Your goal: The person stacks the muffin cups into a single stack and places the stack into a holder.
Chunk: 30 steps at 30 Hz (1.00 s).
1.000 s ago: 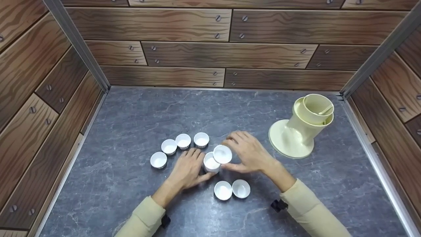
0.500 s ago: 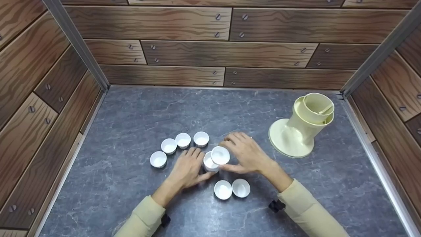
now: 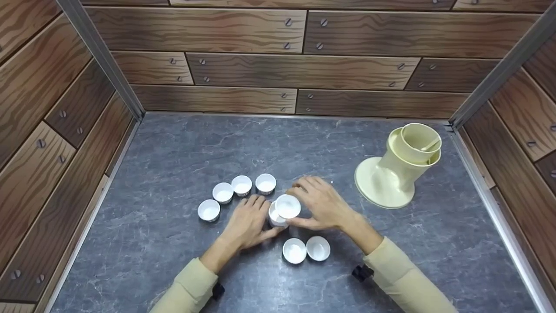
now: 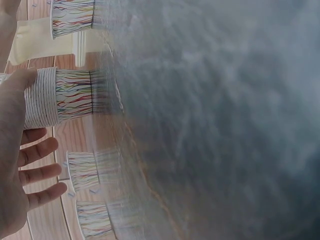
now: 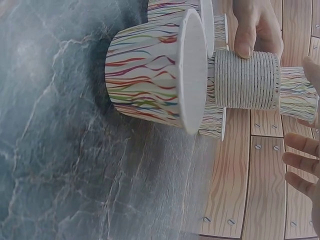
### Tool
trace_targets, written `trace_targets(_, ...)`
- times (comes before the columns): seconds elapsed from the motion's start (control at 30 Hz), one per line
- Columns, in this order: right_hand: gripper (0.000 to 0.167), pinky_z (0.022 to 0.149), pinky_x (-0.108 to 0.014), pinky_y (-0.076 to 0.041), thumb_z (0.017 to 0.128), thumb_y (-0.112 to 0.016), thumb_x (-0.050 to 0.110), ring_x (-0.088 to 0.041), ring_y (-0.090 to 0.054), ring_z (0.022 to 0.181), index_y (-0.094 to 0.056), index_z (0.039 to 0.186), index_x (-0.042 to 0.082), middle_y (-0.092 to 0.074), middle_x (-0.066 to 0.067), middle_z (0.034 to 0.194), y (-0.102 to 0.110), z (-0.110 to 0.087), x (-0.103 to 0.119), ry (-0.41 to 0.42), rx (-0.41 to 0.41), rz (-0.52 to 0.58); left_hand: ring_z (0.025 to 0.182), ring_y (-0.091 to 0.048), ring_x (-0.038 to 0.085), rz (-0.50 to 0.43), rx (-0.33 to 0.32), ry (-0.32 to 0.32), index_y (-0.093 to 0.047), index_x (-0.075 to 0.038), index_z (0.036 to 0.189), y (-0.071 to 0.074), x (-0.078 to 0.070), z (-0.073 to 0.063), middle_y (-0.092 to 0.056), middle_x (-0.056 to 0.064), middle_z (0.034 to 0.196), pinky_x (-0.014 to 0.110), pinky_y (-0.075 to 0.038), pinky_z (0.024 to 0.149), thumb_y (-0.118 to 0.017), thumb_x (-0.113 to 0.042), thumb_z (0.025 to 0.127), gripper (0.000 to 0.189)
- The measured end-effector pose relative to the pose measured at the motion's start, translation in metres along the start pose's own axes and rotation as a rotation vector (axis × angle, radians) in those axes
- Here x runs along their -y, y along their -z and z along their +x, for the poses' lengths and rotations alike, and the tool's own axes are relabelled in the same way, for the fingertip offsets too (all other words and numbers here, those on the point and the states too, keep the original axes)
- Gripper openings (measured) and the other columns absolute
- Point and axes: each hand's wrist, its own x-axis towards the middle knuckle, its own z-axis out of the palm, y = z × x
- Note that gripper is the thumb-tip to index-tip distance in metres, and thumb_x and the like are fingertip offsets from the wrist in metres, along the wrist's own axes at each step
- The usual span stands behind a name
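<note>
A stack of nested paper cups (image 5: pixel 247 80) stands upright on the table. My left hand (image 3: pixel 248 222) holds it from the side, thumb toward me; in the left wrist view the thumb lies on the rims while other fingers extend past the stack. My right hand (image 3: pixel 322 204) pinches a single paper cup (image 3: pixel 288 206) between thumb and fingers, just over the stack. That cup, printed with wavy coloured lines (image 5: pixel 298 95), is upright and partly overlaps the stack in the head view. Whether the two touch is hard to tell.
Several white-lined paper cups (image 3: pixel 223 193) form a curved row left of the stack. Two more, a left one (image 3: pixel 295 251) and a right one (image 3: pixel 318 248), stand in front. At the right rises a cream funnel-topped stand (image 3: pixel 393 174). Wood-patterned walls (image 3: pixel 304 71) enclose the table.
My right hand has shifted slightly left, bringing its cup further over the stack. The left hand and the standing cups keep their places.
</note>
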Motion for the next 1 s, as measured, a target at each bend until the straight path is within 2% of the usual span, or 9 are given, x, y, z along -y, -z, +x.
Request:
trace_targets(0.3, 0.068, 0.103, -0.046, -0.055, 0.092, -0.061, 0.074, -0.027, -0.066, 0.116, -0.066, 0.129, 0.017, -0.068, -0.007, 0.124, -0.003, 0.003, 0.001, -0.013, 0.031, -0.005, 0.111, -0.066, 0.027, -0.005, -0.018, -0.002, -0.065, -0.010, 0.119, -0.001, 0.000, -0.001, -0.071, 0.010, 0.118, 0.042, -0.058, 0.091, -0.055, -0.077, 0.093, 0.073)
trace_targets(0.6, 0.069, 0.102, -0.045, -0.055, 0.091, -0.062, 0.074, -0.026, -0.066, 0.114, -0.068, 0.129, 0.016, -0.068, -0.007, 0.123, -0.008, 0.006, 0.001, 0.004, 0.009, 0.020, 0.113, -0.067, 0.028, 0.003, -0.005, 0.001, -0.065, -0.009, 0.123, 0.000, 0.000, -0.001, -0.072, 0.011, 0.120, 0.043, -0.057, 0.093, -0.056, -0.077, 0.092, 0.076)
trace_targets(1.0, 0.069, 0.102, -0.044, -0.055, 0.091, -0.062, 0.073, -0.025, -0.065, 0.115, -0.066, 0.130, 0.017, -0.067, -0.006, 0.122, -0.016, 0.005, 0.000, -0.005, 0.055, 0.017, 0.110, -0.065, 0.026, 0.013, -0.023, -0.003, -0.064, -0.009, 0.116, -0.001, 0.000, -0.001, -0.071, 0.008, 0.116, 0.041, -0.057, 0.090, -0.056, -0.076, 0.092, 0.071)
